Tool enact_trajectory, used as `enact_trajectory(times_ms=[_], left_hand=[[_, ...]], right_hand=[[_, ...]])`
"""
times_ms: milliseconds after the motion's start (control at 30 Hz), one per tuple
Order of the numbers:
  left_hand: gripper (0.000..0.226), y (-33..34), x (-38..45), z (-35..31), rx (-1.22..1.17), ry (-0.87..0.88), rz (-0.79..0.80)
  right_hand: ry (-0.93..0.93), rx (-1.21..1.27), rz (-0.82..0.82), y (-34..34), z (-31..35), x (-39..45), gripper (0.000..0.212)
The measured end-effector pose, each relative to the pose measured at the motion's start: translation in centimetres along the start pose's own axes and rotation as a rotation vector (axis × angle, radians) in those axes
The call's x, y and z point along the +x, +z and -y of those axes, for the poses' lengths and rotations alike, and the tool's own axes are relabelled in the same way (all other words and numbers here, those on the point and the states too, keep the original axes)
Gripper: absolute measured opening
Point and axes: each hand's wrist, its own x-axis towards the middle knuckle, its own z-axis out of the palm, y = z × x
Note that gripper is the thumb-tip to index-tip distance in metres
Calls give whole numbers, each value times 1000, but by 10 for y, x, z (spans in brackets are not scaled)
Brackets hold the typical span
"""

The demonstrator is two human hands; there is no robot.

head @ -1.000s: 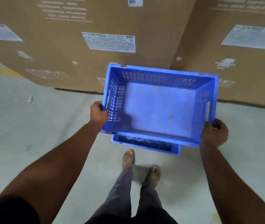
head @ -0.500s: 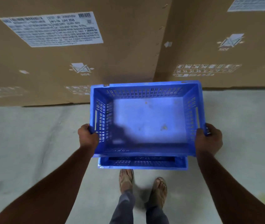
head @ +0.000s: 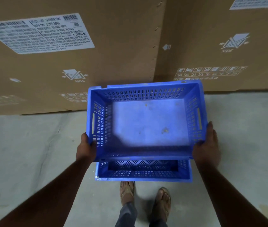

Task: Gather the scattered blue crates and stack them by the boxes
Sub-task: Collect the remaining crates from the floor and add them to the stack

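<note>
The left hand (head: 86, 149) is clamping the near left corner of the upper crate (head: 146, 122), which is hanging right in front of the cardboard boxes (head: 74, 63) and above the lower crate (head: 143, 172), and the right hand (head: 207, 145) is gripping its near right corner. It's looking stiff, empty and light, so I'd say the slotted side handles or rim are offering the surest hold.

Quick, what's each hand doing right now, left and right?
Left hand: closed on the left side of the upper blue crate.
Right hand: closed on the same crate's right side.
</note>
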Motion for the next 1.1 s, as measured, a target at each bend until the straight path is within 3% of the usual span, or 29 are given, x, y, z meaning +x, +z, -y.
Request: enact_trajectory(times_ms=[300, 467, 1100], left_hand=[[24, 3, 17, 0, 9, 56, -75], [25, -7, 16, 7, 32, 27, -14], [27, -19, -35, 34, 74, 0, 65]], right_hand=[[37, 73, 38, 1, -4, 15, 78], [15, -29, 158, -6, -5, 9, 84], [-9, -112, 233, -23, -32, -42, 88]])
